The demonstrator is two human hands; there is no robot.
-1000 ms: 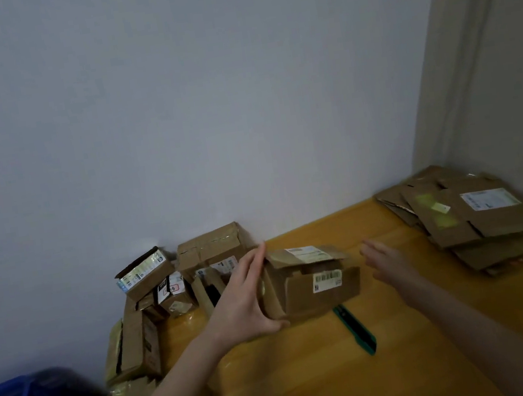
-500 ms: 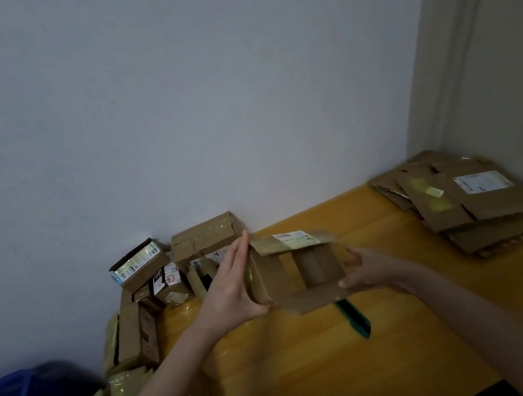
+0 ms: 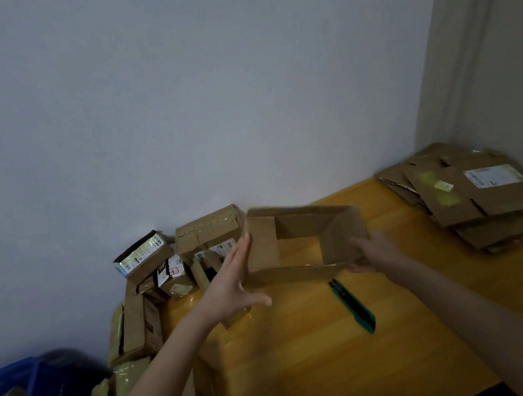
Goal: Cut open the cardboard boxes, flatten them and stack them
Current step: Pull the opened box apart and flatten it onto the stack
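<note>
Cardboard box (image 3: 295, 274), open at both ends, is held above the table (image 3: 311, 360): left hand (image 3: 232, 287) lies flat on its left wall, right hand (image 3: 378, 250) grips its right corner. Better to push opposite corners together along the creases, then lay it on the flattened stack (image 3: 477, 199) beyond.
</note>
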